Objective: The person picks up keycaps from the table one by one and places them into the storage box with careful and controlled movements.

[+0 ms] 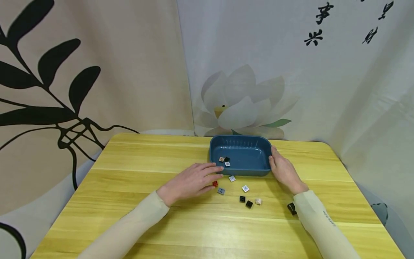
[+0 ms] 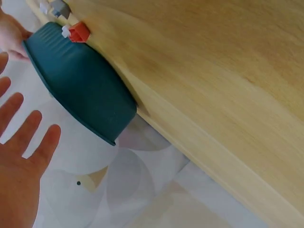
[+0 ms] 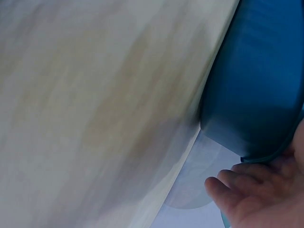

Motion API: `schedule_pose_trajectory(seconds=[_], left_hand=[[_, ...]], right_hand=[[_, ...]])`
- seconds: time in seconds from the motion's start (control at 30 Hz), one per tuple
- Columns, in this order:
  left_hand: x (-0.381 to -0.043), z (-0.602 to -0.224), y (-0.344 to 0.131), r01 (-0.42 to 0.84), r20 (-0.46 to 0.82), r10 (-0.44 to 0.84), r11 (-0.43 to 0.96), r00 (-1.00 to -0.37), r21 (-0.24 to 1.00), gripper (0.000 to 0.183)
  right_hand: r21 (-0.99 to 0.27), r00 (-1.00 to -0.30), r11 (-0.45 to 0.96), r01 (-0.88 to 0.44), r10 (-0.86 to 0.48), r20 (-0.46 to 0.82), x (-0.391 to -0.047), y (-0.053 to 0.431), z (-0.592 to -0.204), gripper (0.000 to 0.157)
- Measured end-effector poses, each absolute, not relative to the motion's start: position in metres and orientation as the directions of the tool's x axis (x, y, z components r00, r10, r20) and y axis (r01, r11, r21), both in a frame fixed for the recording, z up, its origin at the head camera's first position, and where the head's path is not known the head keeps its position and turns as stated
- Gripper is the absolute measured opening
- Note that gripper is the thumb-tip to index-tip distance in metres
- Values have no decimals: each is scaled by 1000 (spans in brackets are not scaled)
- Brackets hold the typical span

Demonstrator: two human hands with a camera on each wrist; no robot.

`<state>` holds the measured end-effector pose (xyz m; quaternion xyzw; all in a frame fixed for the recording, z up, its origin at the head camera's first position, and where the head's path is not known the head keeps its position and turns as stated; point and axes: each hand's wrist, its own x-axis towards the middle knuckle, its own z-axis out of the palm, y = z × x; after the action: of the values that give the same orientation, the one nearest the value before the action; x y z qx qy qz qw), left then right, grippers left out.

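A blue rectangular dish (image 1: 242, 172) stands near the table's far edge, holding a tan block (image 1: 221, 159), a black block and a white block (image 1: 227, 164) at its left. At the dish's right end, my right hand (image 1: 284, 172) grips the rim, its fingers bent beneath the edge in the right wrist view. My left hand (image 1: 194, 180), palm down with fingers extended and spread, hovers by the front left corner. Close to its fingertips lie a red block (image 1: 215, 183) and a grey block (image 1: 221, 191). The left wrist view shows nothing held in this hand.
Several more small blocks lie in front of the dish, among them a white block (image 1: 245, 188), a black block (image 1: 249, 204) and an off-white piece (image 1: 258, 201). Behind the wooden table (image 1: 155, 147) hangs a printed curtain (image 1: 145, 72). A black object (image 1: 292, 208) shows beside the right sleeve.
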<state>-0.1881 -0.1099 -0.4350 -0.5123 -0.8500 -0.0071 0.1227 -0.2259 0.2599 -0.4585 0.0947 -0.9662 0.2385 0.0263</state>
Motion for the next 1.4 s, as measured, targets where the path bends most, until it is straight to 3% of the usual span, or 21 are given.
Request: schedule_pose_trajectory(seconds=[0.27, 0.83, 1.4], left_hand=[[-186, -440, -108, 895, 151, 900, 428, -409, -129, 47], [-188, -449, -102, 873, -18, 882, 462, -470, -157, 63], [-191, -459, -95, 863, -35, 875, 468, -482, -189, 35]], right_hand=[[-449, -980, 871, -199, -173, 98, -226, 260, -459, 56], [-452, -980, 869, -200, -170, 106, -227, 261, -461, 55], [-451, -983, 873, -184, -162, 88, -225, 260, -459, 56]])
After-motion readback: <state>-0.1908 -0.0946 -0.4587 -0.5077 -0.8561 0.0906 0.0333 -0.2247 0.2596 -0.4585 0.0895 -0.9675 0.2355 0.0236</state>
